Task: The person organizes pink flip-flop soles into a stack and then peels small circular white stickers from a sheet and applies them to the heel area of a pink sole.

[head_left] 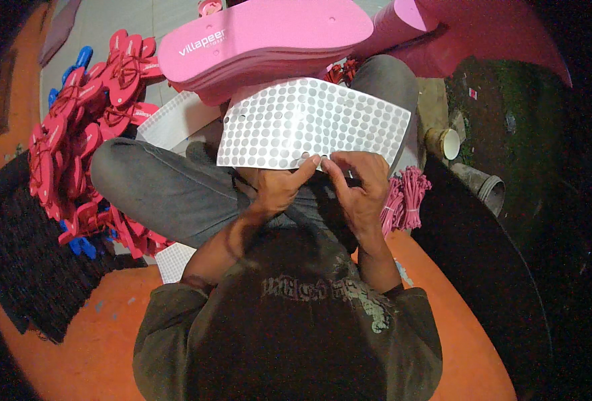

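We had the dotted sheet (pixel 269 127) pinched at its near edge by the left hand (pixel 279 190), the right hand (pixel 363 190) pinching that edge just beside it; the sheet spread away from both, long axis side to side, neither hand clearly nearer; right of the sheet we saw a cup (pixel 435 142) and a grey bucket (pixel 471 179), contents too dim to tell

So, two hands (pixel 282 188) (pixel 363 184) can be counted on one dotted sheet (pixel 313 120); two more dotted sheets (pixel 179 119) (pixel 176 263) are spotted left of it, two round containers (pixel 450 144) (pixel 492 194) right. Red flip-flops (pixel 123 88), also left, can't really be tallied.
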`<control>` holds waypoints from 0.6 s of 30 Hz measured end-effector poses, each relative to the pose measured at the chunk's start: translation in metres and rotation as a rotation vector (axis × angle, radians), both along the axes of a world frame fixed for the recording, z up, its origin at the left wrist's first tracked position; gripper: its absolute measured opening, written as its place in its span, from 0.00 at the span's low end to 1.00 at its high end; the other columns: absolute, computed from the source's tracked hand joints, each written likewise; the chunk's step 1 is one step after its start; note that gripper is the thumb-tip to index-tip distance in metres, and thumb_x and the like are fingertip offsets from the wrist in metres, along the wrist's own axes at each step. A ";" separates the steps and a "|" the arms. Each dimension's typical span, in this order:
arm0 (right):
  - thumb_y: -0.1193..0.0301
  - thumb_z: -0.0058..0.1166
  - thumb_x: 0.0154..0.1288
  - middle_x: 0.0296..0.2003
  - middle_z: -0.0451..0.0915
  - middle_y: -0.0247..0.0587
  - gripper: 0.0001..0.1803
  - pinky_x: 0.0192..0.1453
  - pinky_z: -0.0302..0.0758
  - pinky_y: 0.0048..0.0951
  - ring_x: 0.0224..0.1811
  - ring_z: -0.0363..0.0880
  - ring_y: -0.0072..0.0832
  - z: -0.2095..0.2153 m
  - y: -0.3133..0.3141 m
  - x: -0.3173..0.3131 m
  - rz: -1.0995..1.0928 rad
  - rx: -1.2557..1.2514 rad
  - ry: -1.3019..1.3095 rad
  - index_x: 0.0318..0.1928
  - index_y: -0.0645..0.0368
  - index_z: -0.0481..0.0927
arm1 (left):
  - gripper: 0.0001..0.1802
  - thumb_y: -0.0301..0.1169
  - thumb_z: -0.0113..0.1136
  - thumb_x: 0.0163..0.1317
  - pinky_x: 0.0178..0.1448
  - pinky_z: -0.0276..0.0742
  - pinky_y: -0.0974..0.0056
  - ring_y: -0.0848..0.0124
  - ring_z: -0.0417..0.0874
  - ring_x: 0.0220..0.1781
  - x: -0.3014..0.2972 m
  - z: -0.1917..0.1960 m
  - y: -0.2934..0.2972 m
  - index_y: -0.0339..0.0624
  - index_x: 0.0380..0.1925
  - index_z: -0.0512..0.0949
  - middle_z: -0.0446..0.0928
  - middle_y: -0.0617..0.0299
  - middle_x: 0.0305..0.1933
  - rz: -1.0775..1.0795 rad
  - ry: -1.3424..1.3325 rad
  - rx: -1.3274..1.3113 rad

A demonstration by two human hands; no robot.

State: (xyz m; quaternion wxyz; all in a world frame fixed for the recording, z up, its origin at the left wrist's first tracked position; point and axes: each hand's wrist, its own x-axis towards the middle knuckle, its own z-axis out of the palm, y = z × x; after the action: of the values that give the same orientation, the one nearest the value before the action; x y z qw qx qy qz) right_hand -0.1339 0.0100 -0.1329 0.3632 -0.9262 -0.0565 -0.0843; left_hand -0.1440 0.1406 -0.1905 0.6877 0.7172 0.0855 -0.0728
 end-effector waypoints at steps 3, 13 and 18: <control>0.74 0.62 0.45 0.24 0.77 0.33 0.07 0.37 0.65 0.27 0.29 0.73 0.27 -0.007 0.003 -0.005 -0.037 -0.014 -0.039 0.29 0.57 0.80 | 0.15 0.27 0.61 0.51 0.44 0.71 0.67 0.70 0.75 0.38 -0.004 0.001 -0.010 0.34 0.39 0.73 0.75 0.59 0.36 0.111 -0.100 -0.021; 0.77 0.61 0.46 0.27 0.79 0.36 0.07 0.38 0.70 0.24 0.32 0.76 0.27 -0.003 0.006 -0.010 -0.147 0.107 0.063 0.30 0.60 0.81 | 0.13 0.23 0.61 0.50 0.39 0.73 0.71 0.74 0.77 0.35 -0.008 0.000 -0.022 0.35 0.37 0.74 0.76 0.62 0.35 0.231 -0.191 -0.085; 0.78 0.62 0.45 0.27 0.80 0.37 0.07 0.36 0.71 0.23 0.30 0.77 0.26 -0.013 0.005 -0.011 -0.170 0.173 0.026 0.29 0.60 0.81 | 0.13 0.23 0.61 0.50 0.39 0.73 0.71 0.73 0.78 0.35 -0.009 0.000 -0.020 0.35 0.37 0.74 0.77 0.61 0.34 0.220 -0.151 -0.169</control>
State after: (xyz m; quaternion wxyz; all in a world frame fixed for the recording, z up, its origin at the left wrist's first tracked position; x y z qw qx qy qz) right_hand -0.1451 0.0151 -0.1460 0.4342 -0.8937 0.0346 -0.1074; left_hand -0.1525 0.1203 -0.1905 0.7538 0.6467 0.1051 0.0499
